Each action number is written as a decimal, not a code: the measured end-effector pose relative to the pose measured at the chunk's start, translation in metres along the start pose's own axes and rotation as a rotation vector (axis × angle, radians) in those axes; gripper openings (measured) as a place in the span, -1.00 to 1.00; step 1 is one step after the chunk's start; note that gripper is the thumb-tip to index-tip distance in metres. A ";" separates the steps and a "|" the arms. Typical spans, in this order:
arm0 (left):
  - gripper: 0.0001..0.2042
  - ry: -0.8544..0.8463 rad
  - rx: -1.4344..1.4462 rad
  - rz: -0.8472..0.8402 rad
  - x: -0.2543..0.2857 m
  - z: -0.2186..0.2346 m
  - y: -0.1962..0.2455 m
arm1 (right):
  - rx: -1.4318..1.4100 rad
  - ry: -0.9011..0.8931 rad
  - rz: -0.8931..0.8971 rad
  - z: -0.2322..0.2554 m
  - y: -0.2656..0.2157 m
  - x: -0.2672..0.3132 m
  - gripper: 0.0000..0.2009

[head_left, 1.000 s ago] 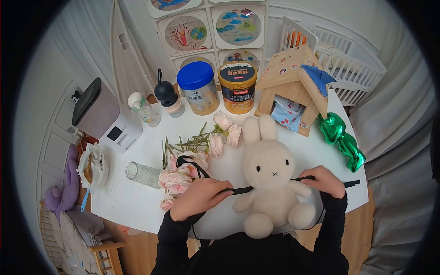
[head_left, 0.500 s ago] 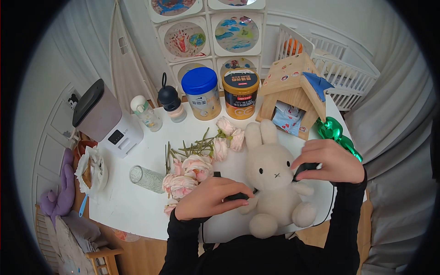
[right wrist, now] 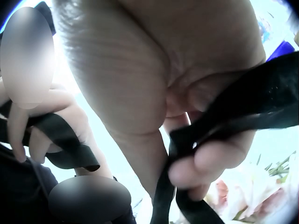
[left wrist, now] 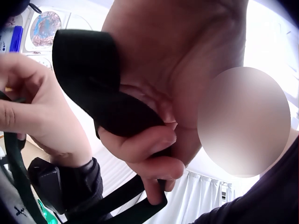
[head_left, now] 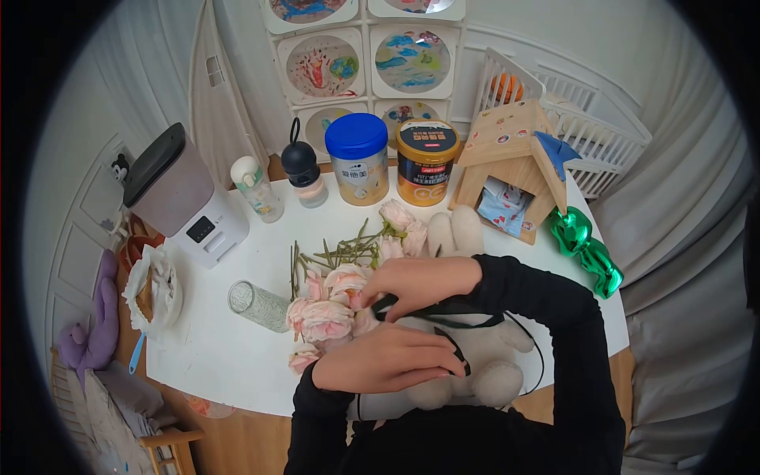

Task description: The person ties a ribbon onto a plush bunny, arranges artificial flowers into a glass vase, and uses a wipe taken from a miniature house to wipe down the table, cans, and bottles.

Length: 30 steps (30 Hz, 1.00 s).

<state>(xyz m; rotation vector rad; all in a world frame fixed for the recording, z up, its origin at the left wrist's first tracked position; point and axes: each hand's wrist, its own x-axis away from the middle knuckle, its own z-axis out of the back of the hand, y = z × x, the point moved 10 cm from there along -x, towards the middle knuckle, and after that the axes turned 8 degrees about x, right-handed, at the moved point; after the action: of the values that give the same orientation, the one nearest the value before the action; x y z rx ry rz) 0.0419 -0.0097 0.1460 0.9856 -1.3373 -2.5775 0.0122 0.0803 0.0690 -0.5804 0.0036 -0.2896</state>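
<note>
A cream plush rabbit (head_left: 484, 347) sits at the table's front edge; my right forearm hides its face. Round its neck area runs a black ribbon (head_left: 467, 321). My left hand (head_left: 388, 358), low in front of the rabbit, has its fingers curled round one length of the ribbon (left wrist: 86, 70). Just above it, reaching across the rabbit, my right hand (head_left: 423, 283) pinches another length of the ribbon (right wrist: 261, 93) between thumb and fingers. Pink roses (head_left: 327, 321) lie directly left of both hands.
A ribbed glass vase (head_left: 260, 307) lies tipped beside the roses. Along the back stand a feeder machine (head_left: 186, 190), two bottles, a blue-lidded can (head_left: 358, 158), an orange can (head_left: 426, 162) and a wooden house (head_left: 503, 154). A green foil balloon (head_left: 586, 249) lies at the right.
My right hand has swung leftward across the rabbit, carrying its ribbon end over to the left hand. The left hand has stayed low near the rabbit's front. The rabbit's face is now covered.
</note>
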 end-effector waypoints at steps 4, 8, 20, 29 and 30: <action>-0.82 -0.016 -0.044 -0.024 0.001 0.003 0.006 | 0.126 0.180 0.271 0.019 -0.022 0.011 -0.57; -0.84 -0.001 -0.047 -0.013 0.005 0.008 0.005 | -0.015 0.029 0.217 0.022 -0.028 0.062 -0.56; -0.82 0.282 0.120 0.242 -0.015 0.021 -0.066 | -0.267 -0.048 0.150 -0.035 -0.060 0.154 -0.68; -0.54 0.025 -0.477 0.255 -0.035 -0.049 -0.102 | -0.007 0.227 -0.027 -0.002 -0.051 0.199 -0.73; -0.54 0.022 -0.470 0.256 -0.034 -0.053 -0.103 | -0.008 0.170 -0.023 -0.009 -0.055 0.198 -0.70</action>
<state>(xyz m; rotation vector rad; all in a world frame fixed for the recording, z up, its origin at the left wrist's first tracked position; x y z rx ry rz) 0.1216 0.0281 0.0641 0.7038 -0.7332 -2.4951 0.1864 -0.0217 0.1063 -0.5622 0.1624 -0.3608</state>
